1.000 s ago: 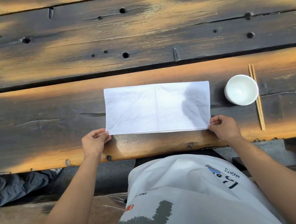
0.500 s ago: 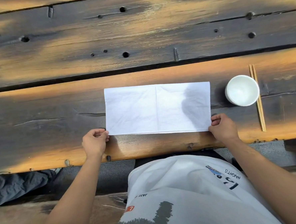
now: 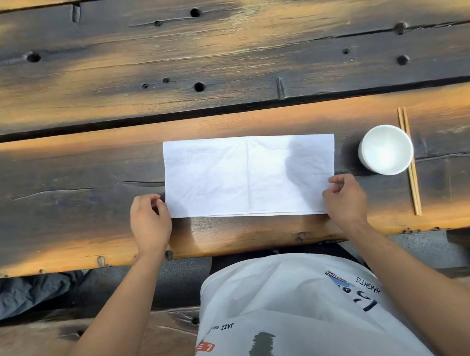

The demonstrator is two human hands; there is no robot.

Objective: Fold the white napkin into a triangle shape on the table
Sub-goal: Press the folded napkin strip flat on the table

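Head view: white napkin (image 3: 250, 177) lies flat on the dark plank worktop (image 3: 64, 188), long side running 9 to 3 o'clock, a vertical crease down its middle, near edge showing a thin double line, so likely already doubled into a rectangle; no triangle yet. It looks like thin cloth or paper: light, limp, no stiffness, will drape and skew if lifted from one point, and can slide on the smooth wood. Best grip is by the corners, with the rest kept on the worktop while a corner is carried over. Left hand (image 3: 150, 221) sits at the napkin's 7 o'clock corner, fingers curled, thumb and forefinger close together at the edge; looks like a light pinch, but whether it actually has the layer I can't tell. Right hand (image 3: 345, 198) is at the 5 o'clock corner, fingertips (image 3: 336, 181) lying over the right edge, thumb under or beside it, apparently pinching that corner. Both wrists low, forearms coming in from 6 o'clock, palms down. White bowl (image 3: 385, 149) stands just beside the napkin at 3 o'clock, chopsticks (image 3: 410, 167) touching its far side; swinging the right corner wide could clip the bowl.
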